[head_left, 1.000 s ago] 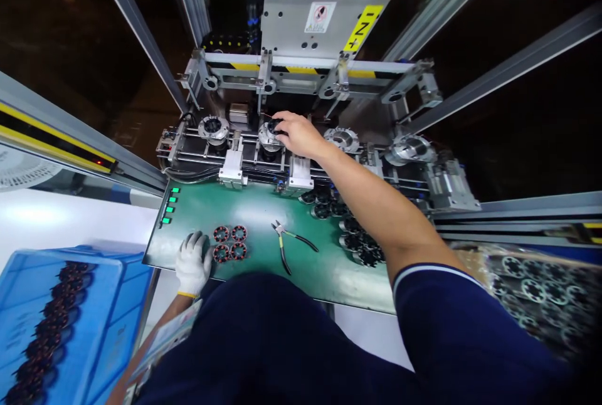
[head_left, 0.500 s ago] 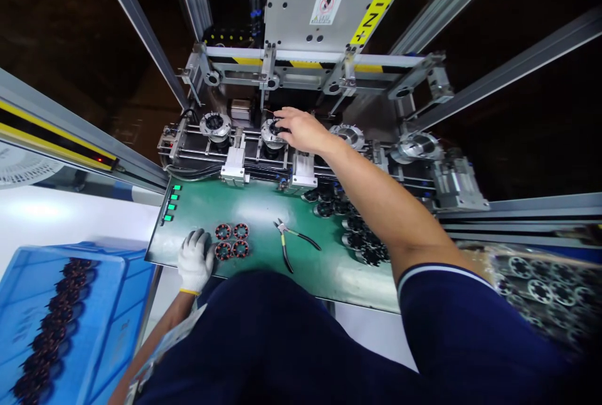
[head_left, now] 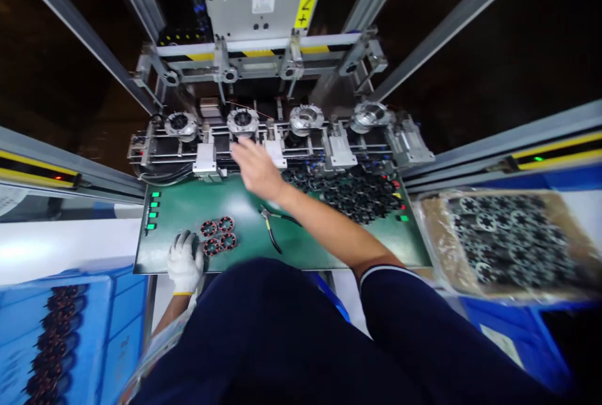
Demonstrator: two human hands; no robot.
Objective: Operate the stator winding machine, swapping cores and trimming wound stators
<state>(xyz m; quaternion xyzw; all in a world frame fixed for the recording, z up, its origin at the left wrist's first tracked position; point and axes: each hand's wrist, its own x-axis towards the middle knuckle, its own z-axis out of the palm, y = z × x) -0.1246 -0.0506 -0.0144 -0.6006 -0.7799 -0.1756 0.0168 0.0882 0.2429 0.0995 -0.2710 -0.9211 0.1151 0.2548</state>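
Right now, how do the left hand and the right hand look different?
The left hand wears a whitish glove; the right hand is bare. The left hand is at the near edge of the green table; the right hand is farther out, just in front of the second metal holder from the left. Both have their backs turned up.

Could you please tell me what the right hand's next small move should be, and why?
Probably reach for the black stator cores: the right hand appears unladen, and the third fixture from the left shows no core, unlike the first two.
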